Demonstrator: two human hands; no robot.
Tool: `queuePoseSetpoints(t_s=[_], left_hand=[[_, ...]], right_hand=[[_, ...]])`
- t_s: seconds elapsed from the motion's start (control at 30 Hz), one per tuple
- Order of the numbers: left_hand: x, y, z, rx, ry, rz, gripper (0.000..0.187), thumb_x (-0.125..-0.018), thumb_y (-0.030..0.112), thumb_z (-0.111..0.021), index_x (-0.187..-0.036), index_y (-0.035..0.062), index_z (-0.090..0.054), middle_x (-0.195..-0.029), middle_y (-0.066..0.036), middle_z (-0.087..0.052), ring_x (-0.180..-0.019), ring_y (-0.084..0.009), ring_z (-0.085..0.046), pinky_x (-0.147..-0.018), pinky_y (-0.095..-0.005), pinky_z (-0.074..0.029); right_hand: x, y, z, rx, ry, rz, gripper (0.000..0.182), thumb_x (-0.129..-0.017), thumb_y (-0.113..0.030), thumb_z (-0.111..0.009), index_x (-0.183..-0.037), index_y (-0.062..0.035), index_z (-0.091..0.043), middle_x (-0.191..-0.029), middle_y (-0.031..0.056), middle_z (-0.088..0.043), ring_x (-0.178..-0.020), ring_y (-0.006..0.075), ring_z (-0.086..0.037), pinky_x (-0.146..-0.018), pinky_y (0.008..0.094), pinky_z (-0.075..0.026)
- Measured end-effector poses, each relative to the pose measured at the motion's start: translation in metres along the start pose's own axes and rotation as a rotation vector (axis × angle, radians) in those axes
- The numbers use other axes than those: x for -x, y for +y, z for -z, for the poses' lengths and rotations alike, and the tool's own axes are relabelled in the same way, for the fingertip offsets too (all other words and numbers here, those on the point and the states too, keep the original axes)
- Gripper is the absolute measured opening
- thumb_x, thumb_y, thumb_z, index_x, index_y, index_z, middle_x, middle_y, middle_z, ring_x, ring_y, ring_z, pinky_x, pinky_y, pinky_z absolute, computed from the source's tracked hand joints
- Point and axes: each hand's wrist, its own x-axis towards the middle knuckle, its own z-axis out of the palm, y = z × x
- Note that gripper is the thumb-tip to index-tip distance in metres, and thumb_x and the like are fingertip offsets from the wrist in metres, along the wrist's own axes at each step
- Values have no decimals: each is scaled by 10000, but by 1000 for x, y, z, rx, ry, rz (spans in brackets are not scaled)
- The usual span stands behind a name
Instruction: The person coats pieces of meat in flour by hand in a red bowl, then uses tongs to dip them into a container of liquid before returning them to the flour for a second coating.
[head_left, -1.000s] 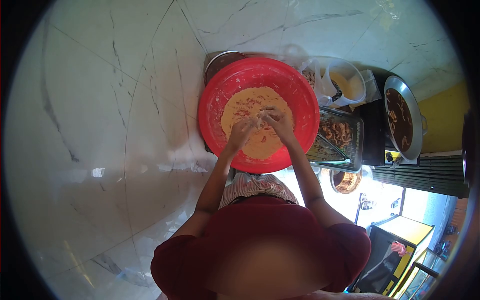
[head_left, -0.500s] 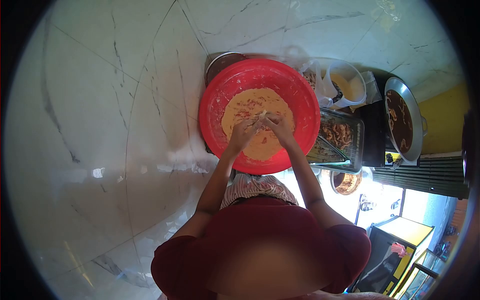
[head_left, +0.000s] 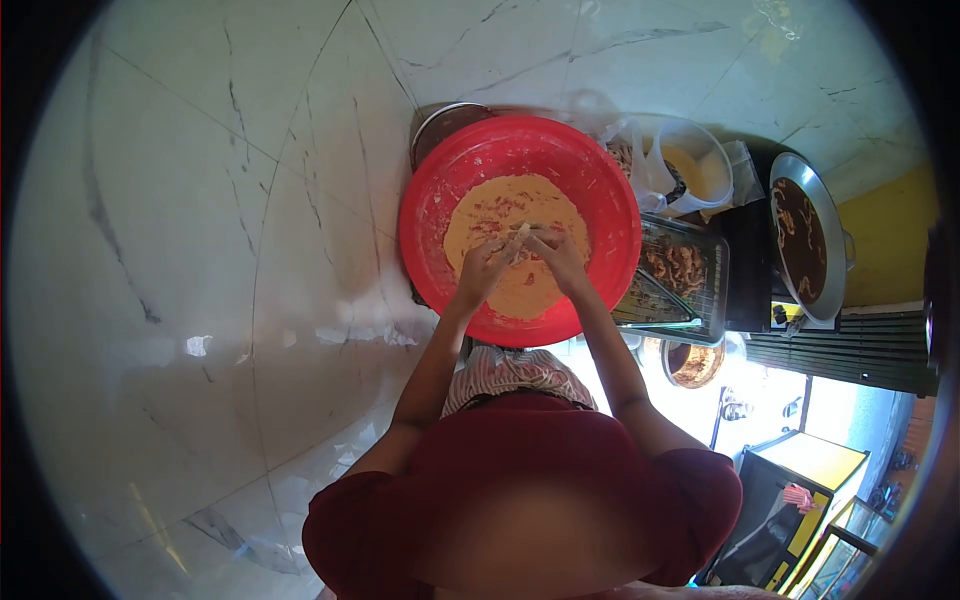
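A wide red plastic basin (head_left: 422, 235) stands in front of me, with pale yellowish flour (head_left: 525, 300) spread over its bottom. Above the flour, my left hand (head_left: 484, 266) and my right hand (head_left: 558, 254) meet at the fingertips. Both are closed on a small pale flour-coated piece (head_left: 523, 231) whose tip pokes up between them. What kind of food it is cannot be made out. Flour clings to the fingers, and they partly cover the piece.
To the right, a wire rack tray (head_left: 716, 290) holds browned fried pieces (head_left: 678, 268) and tongs (head_left: 665, 302). Beyond it, a large pan (head_left: 838, 245) contains dark oil with pieces frying. A translucent tub (head_left: 718, 170) and plastic bags stand behind the tray. Marbled tiles (head_left: 190, 250) lie left.
The fingers have shifted only slightly around the pale piece, and both hands stay together above the flour. The pieces in the frying pan have drifted a little.
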Motion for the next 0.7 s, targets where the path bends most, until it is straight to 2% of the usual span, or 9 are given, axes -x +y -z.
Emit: queuePoseSetpoints(t_s=[0.13,0.23,0.33,0.43,0.53,0.63,0.7], left_hand=[[3,-12,3,168,-53,123,257,-889,235,-571,-952,-5,-636,-856,-36,-620,-826,-84,-545,-737,-243,-432],[7,-10,2,-42,-64,32,258,-885,231,-575,-958,-9,-638,-874,-55,-633,-839,-97,-564,-746,-247,-440],[9,-1,0,-124,20,-27,265,-878,233,-583,-955,-15,-639,-888,-67,-639,-853,-107,-573,-760,-248,-440],[9,3,-2,-95,43,-70,273,-874,237,-591,-946,-21,-641,-883,-64,-639,-853,-110,-574,-759,-252,-442],[8,-3,2,-67,-17,-17,271,-868,241,-599,-943,-16,-643,-883,-59,-639,-849,-107,-572,-757,-256,-443],[13,-3,2,5,-16,68,252,-864,224,-600,-943,-12,-641,-875,-57,-640,-842,-105,-569,-754,-259,-444],[14,-6,4,-117,-9,10,250,-850,221,-611,-922,-16,-644,-855,-68,-644,-813,-113,-583,-733,-254,-447]], right_hand=[[0,2,1,74,67,62,304,-887,-256,-555,-997,11,-647,-1147,78,-525,-1007,155,-506,-892,277,-379],[0,-1,-1,112,42,61,305,-878,-250,-567,-996,20,-645,-1166,84,-517,-992,155,-513,-875,271,-390],[2,-9,-2,-84,49,-148,308,-853,-242,-605,-1008,22,-646,-1172,102,-503,-1016,184,-524,-873,291,-402],[4,1,-1,62,-61,-10,328,-838,-258,-624,-1008,21,-647,-1193,112,-486,-1003,191,-530,-882,301,-400],[5,4,-2,-3,-18,-39,330,-820,-262,-644,-1001,14,-652,-1207,122,-473,-1030,198,-522,-888,313,-401],[7,-5,-2,131,35,-5,321,-848,-262,-606,-975,30,-649,-1219,102,-469,-1027,162,-507,-850,284,-418],[7,-5,-1,122,33,-5,323,-842,-263,-614,-981,27,-649,-1210,95,-467,-1040,167,-499,-850,287,-417]])
